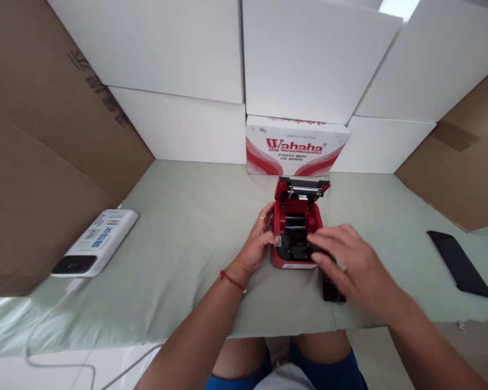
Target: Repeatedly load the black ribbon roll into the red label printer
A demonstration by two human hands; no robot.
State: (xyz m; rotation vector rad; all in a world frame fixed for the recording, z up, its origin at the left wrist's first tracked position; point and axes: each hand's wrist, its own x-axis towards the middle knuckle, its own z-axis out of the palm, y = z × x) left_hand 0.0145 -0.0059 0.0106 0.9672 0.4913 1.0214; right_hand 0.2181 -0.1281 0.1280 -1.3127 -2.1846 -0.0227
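Observation:
A small red label printer (279, 260) stands near the middle of the table with its lid (282, 190) tipped up and back. Black rollers or a ribbon (295, 223) show inside its body. My left hand (257, 244) grips the printer's left side, thumb on a light grey tab at the rim. Over the right rim, my right hand (352, 260) has its thumb and forefinger around something dark, slightly blurred and too hidden to name. Beneath that hand, a shiny black object (332, 291) lies on the cloth, partly covered.
Behind the printer a Wahaha water carton (299, 146) stands against stacked white boxes (179, 124). Brown cardboard (44, 135) walls the left side, more cardboard (459, 168) the right. A white device (109, 235) with a cable (49, 314) lies left; a black phone (459, 264) lies right.

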